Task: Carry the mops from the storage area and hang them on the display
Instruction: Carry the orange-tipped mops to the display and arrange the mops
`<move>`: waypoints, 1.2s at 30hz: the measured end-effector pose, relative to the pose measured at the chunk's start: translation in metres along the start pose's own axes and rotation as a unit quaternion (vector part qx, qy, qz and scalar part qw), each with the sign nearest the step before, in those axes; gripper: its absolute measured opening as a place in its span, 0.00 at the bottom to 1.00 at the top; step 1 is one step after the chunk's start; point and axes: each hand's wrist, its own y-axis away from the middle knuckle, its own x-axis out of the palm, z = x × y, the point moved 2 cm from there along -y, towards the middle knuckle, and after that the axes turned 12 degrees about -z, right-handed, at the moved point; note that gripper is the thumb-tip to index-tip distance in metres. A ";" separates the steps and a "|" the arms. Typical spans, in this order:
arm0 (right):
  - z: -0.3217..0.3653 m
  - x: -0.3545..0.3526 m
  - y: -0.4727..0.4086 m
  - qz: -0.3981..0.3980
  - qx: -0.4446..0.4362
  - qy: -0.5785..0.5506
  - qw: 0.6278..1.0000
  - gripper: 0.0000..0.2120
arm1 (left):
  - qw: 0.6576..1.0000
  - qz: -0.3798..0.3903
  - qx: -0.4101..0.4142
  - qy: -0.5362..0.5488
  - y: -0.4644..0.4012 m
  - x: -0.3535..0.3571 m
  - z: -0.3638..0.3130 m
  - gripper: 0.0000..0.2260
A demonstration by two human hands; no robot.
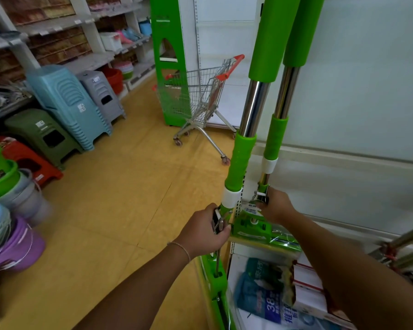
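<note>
From the head camera I look down a shop aisle with both my arms stretched forward. My left hand (204,231) has its fingers curled round the lower end of the nearer mop (255,101), just under its white collar, where a metal lever clip sits against my palm. That mop stands nearly upright, its green sleeve and chrome shaft rising out of the top of the picture. My right hand (278,206) grips the second mop (285,91) at its own clip, just beside the first; the fingers wrap the far side, so I can only say they seem closed on it. Both shafts run side by side, close but apart. Their green heads (252,228) lie low between my wrists, above wrapped packages (267,296) that are blurred. A shopping cart (200,96) stands ahead on the yellow floor (119,186). Stacked plastic stools (67,101) and nested buckets (7,206) line the left side below shelves (65,22).
</note>
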 end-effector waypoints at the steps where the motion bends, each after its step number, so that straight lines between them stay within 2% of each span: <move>1: -0.001 0.000 -0.001 0.001 -0.003 0.006 1.000 0.15 | 1.000 0.000 0.001 0.001 0.000 0.000 -0.001 0.10; 8: -0.002 0.001 0.002 -0.002 0.014 0.016 1.000 0.16 | 1.000 0.003 -0.001 -0.002 0.000 0.004 -0.002 0.10; 11: -0.004 0.001 0.014 -0.050 0.062 0.017 0.997 0.27 | 1.000 0.005 -0.002 -0.003 -0.001 0.005 -0.004 0.09; 13: -0.005 0.002 0.025 -0.088 0.093 -0.034 0.991 0.33 | 1.000 0.008 -0.005 -0.007 -0.002 0.006 -0.005 0.09; 15: -0.005 0.003 0.039 -0.119 0.112 -0.073 0.984 0.31 | 1.000 0.011 -0.006 -0.009 -0.004 0.008 -0.007 0.10; 17: -0.005 0.004 0.056 -0.133 0.115 -0.082 0.981 0.23 | 1.000 0.013 -0.008 -0.012 -0.006 0.009 -0.008 0.10; 19: -0.002 0.006 0.077 -0.096 0.096 -0.080 0.987 0.13 | 1.000 0.011 -0.008 -0.017 -0.007 0.012 -0.009 0.10; 21: 0.001 0.014 0.100 -0.009 0.063 -0.089 0.994 0.10 | 1.000 0.012 -0.008 -0.021 -0.009 0.015 -0.011 0.11; 23: 0.005 0.027 0.121 0.071 0.030 -0.122 0.990 0.18 | 1.000 0.012 -0.009 -0.027 -0.010 0.020 -0.012 0.11; 25: 0.011 0.040 0.135 0.099 0.013 -0.167 0.981 0.30 | 1.000 0.010 -0.014 -0.026 -0.010 0.024 -0.014 0.11; 27: 0.018 0.049 0.141 0.068 -0.002 -0.205 0.976 0.34 | 1.000 0.002 -0.020 -0.024 -0.010 0.030 -0.018 0.10; 30: 0.026 0.055 0.140 -0.017 0.008 -0.259 0.966 0.25 | 0.998 -0.031 -0.038 -0.027 -0.007 0.040 -0.026 0.10; 32: 0.027 0.056 0.138 -0.058 0.028 -0.276 0.959 0.25 | 0.997 -0.058 -0.053 -0.025 -0.006 0.047 -0.031 0.10; 36: 0.020 0.050 0.131 -0.058 0.036 -0.251 0.965 0.28 | 0.996 -0.065 -0.058 -0.025 -0.011 0.054 -0.037 0.11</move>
